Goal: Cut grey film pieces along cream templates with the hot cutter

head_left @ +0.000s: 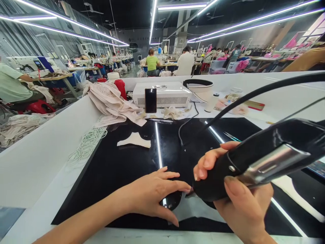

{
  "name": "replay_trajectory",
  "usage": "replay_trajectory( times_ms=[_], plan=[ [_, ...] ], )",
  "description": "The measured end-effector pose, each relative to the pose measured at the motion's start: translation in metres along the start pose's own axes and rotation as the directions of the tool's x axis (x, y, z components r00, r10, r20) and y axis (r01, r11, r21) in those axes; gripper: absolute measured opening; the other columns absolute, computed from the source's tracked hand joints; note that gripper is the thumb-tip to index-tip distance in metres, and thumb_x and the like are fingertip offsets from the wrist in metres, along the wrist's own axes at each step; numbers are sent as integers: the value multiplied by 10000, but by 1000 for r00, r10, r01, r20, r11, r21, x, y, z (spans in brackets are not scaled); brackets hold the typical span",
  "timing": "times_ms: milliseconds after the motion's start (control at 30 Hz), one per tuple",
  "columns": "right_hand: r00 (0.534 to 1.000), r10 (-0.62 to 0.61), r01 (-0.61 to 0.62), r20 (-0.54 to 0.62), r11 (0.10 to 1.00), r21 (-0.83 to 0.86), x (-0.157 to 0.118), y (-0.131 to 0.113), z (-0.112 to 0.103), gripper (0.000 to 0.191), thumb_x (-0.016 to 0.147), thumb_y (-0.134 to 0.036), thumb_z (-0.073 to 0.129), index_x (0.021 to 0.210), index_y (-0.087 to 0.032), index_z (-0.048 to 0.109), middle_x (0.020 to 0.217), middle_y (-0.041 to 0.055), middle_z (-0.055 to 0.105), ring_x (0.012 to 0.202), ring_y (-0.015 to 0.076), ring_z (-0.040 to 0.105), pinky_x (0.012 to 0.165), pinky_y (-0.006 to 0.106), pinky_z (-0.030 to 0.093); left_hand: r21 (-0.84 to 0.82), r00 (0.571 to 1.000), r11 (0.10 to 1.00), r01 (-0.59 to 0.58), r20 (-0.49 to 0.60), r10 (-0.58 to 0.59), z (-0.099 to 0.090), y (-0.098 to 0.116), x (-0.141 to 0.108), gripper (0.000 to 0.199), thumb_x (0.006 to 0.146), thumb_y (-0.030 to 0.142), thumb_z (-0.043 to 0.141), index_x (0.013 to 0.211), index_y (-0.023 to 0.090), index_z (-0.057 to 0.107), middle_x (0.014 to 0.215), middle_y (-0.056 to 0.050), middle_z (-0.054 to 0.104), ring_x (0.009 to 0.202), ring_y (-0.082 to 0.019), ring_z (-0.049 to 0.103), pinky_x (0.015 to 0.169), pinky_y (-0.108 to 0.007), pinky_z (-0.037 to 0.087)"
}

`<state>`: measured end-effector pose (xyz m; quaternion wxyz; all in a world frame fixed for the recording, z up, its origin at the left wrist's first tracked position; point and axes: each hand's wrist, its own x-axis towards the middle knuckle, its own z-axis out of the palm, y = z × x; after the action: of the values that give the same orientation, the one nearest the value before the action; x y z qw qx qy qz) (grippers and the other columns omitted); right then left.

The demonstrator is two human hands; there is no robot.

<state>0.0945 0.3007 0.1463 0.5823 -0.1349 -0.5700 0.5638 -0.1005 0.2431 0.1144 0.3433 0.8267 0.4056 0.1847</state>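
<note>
My right hand is wrapped round a black handheld tool with a silver lever and a thick cable. The tool's narrow tip points down and left over a pale grey piece of fabric on the glossy black board. My left hand lies beside that tip, fingers spread, its fingertips at the left of the fabric. Another small cream fabric piece lies farther back on the board. At the right, partly behind the tool and my right hand, rests a long white piece.
Behind the board stand a white vented box, a phone and a heap of beige fabric. Pale cord lies coiled at the left edge. Tweezers lie at the back right. A person sits beyond the left wall.
</note>
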Motion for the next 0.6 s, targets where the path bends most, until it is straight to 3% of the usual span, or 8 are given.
replay_trajectory(
  times_ms=[233, 600],
  plan=[
    [1000, 2, -1, 13, 1000, -2, -1, 3, 2, 359, 892, -377, 758, 1196, -286, 590, 848, -3, 626, 683, 166, 601, 623, 323, 558, -10, 999, 999, -31, -44, 31, 10, -8, 1, 901, 780, 519, 873, 1529, 310, 418, 1453, -65, 601, 1495, -311, 375, 1269, -585, 88],
    [999, 30, -30, -13, 1000, -4, -4, 0, 7, 304, 912, -354, 739, 1174, -285, 602, 835, 8, 614, 682, 174, 592, 601, 334, 556, 31, 996, 999, -39, -80, 41, 14, -8, 0, 885, 762, 471, 897, 1498, 298, 438, 1461, -66, 592, 1495, -305, 377, 1261, -614, 102]
  ],
)
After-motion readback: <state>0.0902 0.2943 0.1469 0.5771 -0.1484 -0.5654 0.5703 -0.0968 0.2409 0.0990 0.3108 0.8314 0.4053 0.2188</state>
